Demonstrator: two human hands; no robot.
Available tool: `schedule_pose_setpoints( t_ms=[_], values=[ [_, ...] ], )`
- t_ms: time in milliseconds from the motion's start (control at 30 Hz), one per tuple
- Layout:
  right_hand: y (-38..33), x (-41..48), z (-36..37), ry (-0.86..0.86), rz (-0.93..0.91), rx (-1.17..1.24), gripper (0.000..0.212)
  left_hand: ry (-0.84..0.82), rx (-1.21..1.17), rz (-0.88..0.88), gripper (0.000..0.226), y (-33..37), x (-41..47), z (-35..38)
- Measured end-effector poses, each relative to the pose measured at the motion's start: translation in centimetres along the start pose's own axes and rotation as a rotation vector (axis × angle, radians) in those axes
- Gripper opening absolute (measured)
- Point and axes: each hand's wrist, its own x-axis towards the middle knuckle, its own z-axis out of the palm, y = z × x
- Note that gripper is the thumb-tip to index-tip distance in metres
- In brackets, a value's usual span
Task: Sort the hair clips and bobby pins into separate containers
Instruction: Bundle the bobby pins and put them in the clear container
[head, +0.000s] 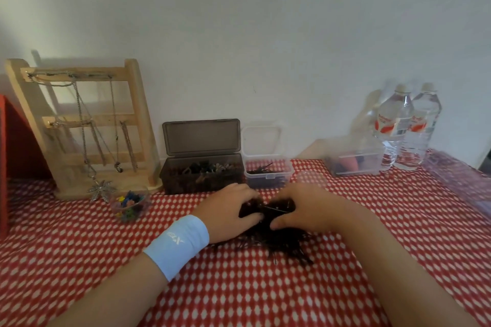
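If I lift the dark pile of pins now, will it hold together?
The pile of pins is likely to fall apart: it looks like many loose thin pieces, with strands sticking out at its near edge. It is probably light, yet tangled, so clumps may lift together. The left hand and right hand cup only its far part.

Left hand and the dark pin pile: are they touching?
Touching. The head view shows the left hand with fingers and thumb curled onto the pin pile, no gap.

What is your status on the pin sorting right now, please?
Left hand and right hand both gripping the pile of pins on the tablecloth. Dark box and clear box open behind, both partly filled. Nothing in the way.
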Motion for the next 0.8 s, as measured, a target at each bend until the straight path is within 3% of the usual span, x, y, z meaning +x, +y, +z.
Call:
schedule_pose_setpoints(
  t_ms=[167, 333, 500, 667, 800],
  values=[
    [-0.6, -0.4, -0.6, 0.045, -0.019, -0.103, 0.025, 0.115, -0.151, 0.002, 0.029, -1.1, -0.3, 0.6],
    [-1.5, -0.5, 0.3, 0.105, -0.044, -0.134, 0.036, 0.208, -0.240, 0.043, 0.026, -0.9, -0.7, 0.7],
    [-2.0, -0.1, 0.9, 0.069, -0.077, -0.116, 0.023, 0.328, -0.289, 0.070, 0.019, -0.2, -1.1, 0.7],
    [-1.8, -0.5, 0.4, 0.183, -0.078, 0.080, 0.018, 0.399, -0.367, -0.020, 0.023, -0.5, -1.6, 0.3],
    [-1.8, -0.7, 0.2, 0.234, -0.039, 0.256, 0.015, 0.364, -0.395, -0.017, 0.021, -0.2, -1.9, 0.0]
  ],
)
